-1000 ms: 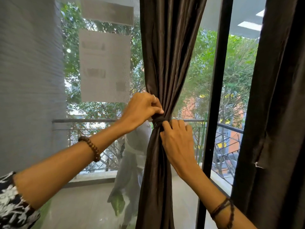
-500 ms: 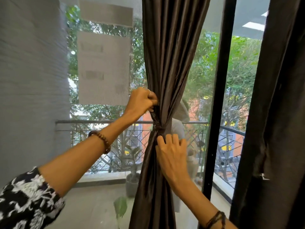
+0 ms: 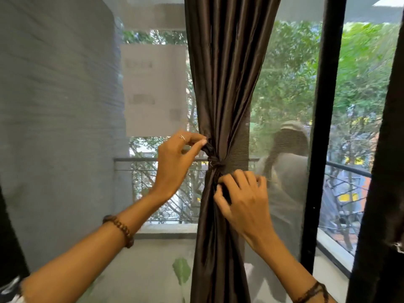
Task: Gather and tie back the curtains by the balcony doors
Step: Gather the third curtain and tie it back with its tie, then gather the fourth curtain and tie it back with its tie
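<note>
A dark brown curtain (image 3: 225,79) hangs in the middle of the glass, gathered into a narrow waist by a tie band (image 3: 215,164) of the same cloth. My left hand (image 3: 175,162) pinches the upper end of the band just left of the knot. My right hand (image 3: 242,202) sits just below the knot, fingers curled into the folds and pinching the band's lower end. A second dark curtain (image 3: 384,171) hangs loose along the right edge.
A black door frame post (image 3: 321,127) stands upright right of the gathered curtain. Behind the glass lie a balcony railing (image 3: 140,159), trees and a grey wall (image 3: 54,127). White paper sheets (image 3: 153,90) stick to the pane.
My left hand moved from the curtain's edge to pinch the band's upper end. My right hand changed from flat on the cloth to curled, gripping below the knot. The view has come closer.
</note>
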